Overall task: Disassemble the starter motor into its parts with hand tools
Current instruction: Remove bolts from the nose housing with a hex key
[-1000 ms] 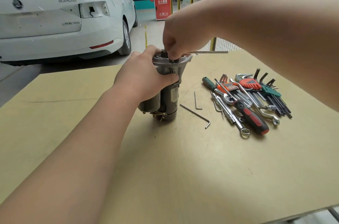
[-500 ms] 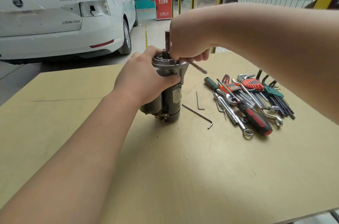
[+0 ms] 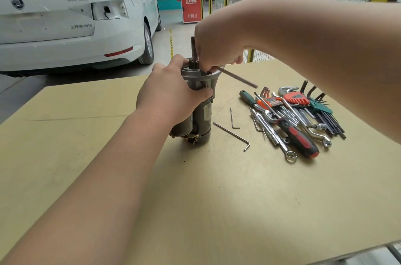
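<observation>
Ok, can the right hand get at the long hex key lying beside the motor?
Probably yes. The long hex key lies bare on the table, just right of the motor, with nothing over it. The right hand, though, grips a second key at the motor's top.

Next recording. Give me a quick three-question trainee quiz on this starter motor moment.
1. True or false: the starter motor lies on its side on the table.
2. Which hand holds the hex key at the motor's top? A left, B right.
3. Fill in: the screwdriver nearest the person has a red and ____ handle.
Key: 1 false, it stands upright. 2 B, the right hand; the left hand grips the motor's body. 3 black.
</observation>
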The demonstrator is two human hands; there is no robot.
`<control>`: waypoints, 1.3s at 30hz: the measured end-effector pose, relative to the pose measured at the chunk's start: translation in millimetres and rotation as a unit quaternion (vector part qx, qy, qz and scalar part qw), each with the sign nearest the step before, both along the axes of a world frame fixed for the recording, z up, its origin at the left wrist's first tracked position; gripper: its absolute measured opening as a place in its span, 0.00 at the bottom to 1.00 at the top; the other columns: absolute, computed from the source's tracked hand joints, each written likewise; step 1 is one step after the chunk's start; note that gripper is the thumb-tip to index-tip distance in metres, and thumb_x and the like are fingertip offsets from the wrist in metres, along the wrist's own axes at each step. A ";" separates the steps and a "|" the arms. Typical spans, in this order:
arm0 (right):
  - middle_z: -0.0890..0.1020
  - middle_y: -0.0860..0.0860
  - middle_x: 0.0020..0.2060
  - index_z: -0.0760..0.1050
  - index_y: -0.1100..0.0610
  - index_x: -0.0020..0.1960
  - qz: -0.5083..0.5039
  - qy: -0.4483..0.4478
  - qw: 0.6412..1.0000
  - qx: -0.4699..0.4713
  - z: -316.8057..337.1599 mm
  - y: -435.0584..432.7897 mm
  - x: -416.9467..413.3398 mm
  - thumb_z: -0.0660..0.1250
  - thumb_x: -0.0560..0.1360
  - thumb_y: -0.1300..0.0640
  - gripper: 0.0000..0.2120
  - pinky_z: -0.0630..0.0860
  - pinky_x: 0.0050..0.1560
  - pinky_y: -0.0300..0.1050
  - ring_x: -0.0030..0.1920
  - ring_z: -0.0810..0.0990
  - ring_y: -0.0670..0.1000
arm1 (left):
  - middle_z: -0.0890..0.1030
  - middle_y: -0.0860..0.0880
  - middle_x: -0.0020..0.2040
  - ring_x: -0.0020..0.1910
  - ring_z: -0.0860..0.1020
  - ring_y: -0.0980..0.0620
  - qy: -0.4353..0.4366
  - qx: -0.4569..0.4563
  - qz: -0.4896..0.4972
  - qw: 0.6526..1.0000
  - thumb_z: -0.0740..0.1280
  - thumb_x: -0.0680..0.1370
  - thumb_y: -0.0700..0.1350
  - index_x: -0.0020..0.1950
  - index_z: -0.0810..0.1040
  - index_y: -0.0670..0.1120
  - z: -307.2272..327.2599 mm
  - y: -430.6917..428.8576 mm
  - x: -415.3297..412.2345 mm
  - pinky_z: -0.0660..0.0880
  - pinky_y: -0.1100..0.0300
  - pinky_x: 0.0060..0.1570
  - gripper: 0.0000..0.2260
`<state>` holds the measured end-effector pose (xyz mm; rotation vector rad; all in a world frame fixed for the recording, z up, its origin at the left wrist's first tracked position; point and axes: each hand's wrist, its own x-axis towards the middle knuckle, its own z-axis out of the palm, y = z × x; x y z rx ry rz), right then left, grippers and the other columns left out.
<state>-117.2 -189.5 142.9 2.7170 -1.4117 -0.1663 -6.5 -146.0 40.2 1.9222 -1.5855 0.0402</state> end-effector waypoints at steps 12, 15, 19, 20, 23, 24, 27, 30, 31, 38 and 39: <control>0.74 0.48 0.29 0.71 0.50 0.31 0.196 0.100 0.970 -0.100 3.6 26.9 -18.9 0.63 0.76 0.49 0.14 0.61 0.29 0.43 0.30 0.69 0.46 | 0.73 0.72 0.39 0.41 0.71 0.74 -0.014 0.055 -0.144 0.988 0.72 0.61 0.64 0.55 0.72 0.67 21.0 22.3 12.3 0.64 0.69 0.34 0.24; 0.75 0.49 0.28 0.73 0.52 0.33 0.171 0.070 0.980 -0.076 1.5 29.9 -28.8 0.63 0.76 0.48 0.14 0.60 0.29 0.43 0.29 0.69 0.47 | 0.74 0.70 0.39 0.41 0.71 0.76 -0.008 0.058 -0.156 0.986 0.71 0.61 0.63 0.53 0.71 0.68 20.8 27.1 10.3 0.65 0.69 0.34 0.21; 0.78 0.52 0.28 0.76 0.55 0.35 0.107 0.025 0.993 -0.041 -4.4 29.8 -33.0 0.61 0.76 0.47 0.16 0.63 0.28 0.41 0.30 0.75 0.51 | 0.74 0.68 0.41 0.40 0.73 0.73 -0.003 0.069 -0.155 0.985 0.72 0.63 0.62 0.53 0.70 0.69 23.0 30.4 8.9 0.65 0.69 0.33 0.21; 0.78 0.53 0.26 0.76 0.57 0.36 0.083 0.014 0.996 -0.022 -5.9 29.5 -31.1 0.61 0.76 0.48 0.16 0.65 0.28 0.40 0.29 0.76 0.53 | 0.74 0.67 0.42 0.40 0.73 0.70 -0.002 0.071 -0.152 0.986 0.72 0.64 0.62 0.54 0.71 0.69 23.1 30.8 8.1 0.65 0.69 0.34 0.21; 0.76 0.52 0.22 0.77 0.60 0.37 0.034 -0.017 0.999 0.002 -6.1 23.3 -24.0 0.62 0.75 0.52 0.13 0.70 0.28 0.39 0.25 0.75 0.53 | 0.75 0.64 0.45 0.42 0.73 0.65 -0.004 0.066 -0.137 0.988 0.71 0.63 0.63 0.54 0.71 0.68 21.9 32.1 5.3 0.65 0.67 0.33 0.21; 0.77 0.52 0.24 0.78 0.60 0.39 0.030 -0.026 0.999 0.003 -5.4 22.2 -22.3 0.63 0.74 0.53 0.12 0.70 0.27 0.38 0.25 0.74 0.52 | 0.75 0.62 0.46 0.42 0.73 0.64 -0.005 0.061 -0.130 0.990 0.70 0.63 0.64 0.55 0.71 0.67 20.9 33.2 4.2 0.65 0.67 0.33 0.22; 0.78 0.53 0.29 0.79 0.59 0.41 0.032 -0.039 0.999 0.011 -3.9 22.8 -21.6 0.62 0.74 0.53 0.11 0.70 0.23 0.34 0.24 0.76 0.51 | 0.76 0.57 0.49 0.45 0.74 0.58 -0.005 0.046 -0.097 0.994 0.70 0.64 0.65 0.55 0.70 0.67 17.0 35.4 0.9 0.66 0.65 0.33 0.21; 0.79 0.52 0.29 0.79 0.57 0.41 0.018 -0.055 0.998 0.011 -6.2 23.9 -22.0 0.62 0.75 0.53 0.11 0.66 0.17 0.30 0.24 0.76 0.49 | 0.76 0.54 0.49 0.48 0.74 0.52 -0.010 0.029 -0.058 0.998 0.69 0.65 0.65 0.56 0.70 0.66 13.1 35.7 -2.6 0.68 0.59 0.37 0.21; 0.80 0.52 0.30 0.80 0.57 0.41 0.025 -0.051 0.998 0.009 -6.8 24.3 -21.6 0.62 0.75 0.52 0.11 0.68 0.18 0.31 0.25 0.78 0.49 | 0.75 0.54 0.49 0.47 0.73 0.52 -0.013 0.024 -0.050 0.998 0.69 0.65 0.65 0.57 0.70 0.65 11.9 35.6 -3.5 0.68 0.59 0.36 0.22; 0.78 0.49 0.29 0.78 0.52 0.37 0.104 -0.015 0.994 -0.039 -9.0 24.4 -27.2 0.61 0.76 0.46 0.15 0.66 0.28 0.40 0.30 0.77 0.50 | 0.74 0.61 0.45 0.43 0.73 0.62 0.001 0.022 -0.083 0.996 0.71 0.63 0.64 0.57 0.71 0.67 10.1 39.8 4.7 0.64 0.68 0.34 0.24; 0.77 0.49 0.28 0.76 0.52 0.34 0.130 -0.016 0.990 -0.056 -10.8 24.6 -28.2 0.60 0.76 0.46 0.16 0.65 0.28 0.41 0.30 0.75 0.50 | 0.74 0.63 0.45 0.43 0.72 0.65 0.011 0.026 -0.098 0.995 0.72 0.63 0.64 0.56 0.71 0.68 10.9 40.6 7.2 0.65 0.68 0.35 0.23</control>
